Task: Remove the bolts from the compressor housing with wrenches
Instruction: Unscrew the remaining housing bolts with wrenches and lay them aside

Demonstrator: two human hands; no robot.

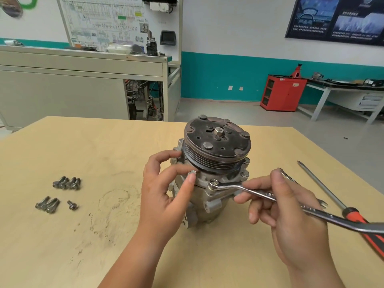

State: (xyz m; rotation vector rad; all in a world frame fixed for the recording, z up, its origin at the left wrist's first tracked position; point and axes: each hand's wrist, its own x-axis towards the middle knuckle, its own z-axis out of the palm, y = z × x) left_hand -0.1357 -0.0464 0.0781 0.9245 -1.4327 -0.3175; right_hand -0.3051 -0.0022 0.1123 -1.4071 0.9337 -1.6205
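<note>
- While the compressor housing [199, 198] stands upright on the worktop [104, 142], removed bolts [66, 182] lie grouped well to its left; part of the task looks done.
- The left hand [166, 194] pinches a raised bolt [191, 173] at the flange in its grip; the right hand [291, 215] closes its grip on the wrench [249, 191], ring end on the neighbouring bolt [214, 182].
- Further bolts [245, 173] sit in the flange's right side, not yet removed.

A pale wooden table [104, 142], scuffed with dark marks, bears the compressor [200, 197], which stands upright near its middle. Loose bolts [66, 182] lie to the left, in two clusters and a single one, and a red-handled screwdriver [324, 188] lies to the right.
</note>
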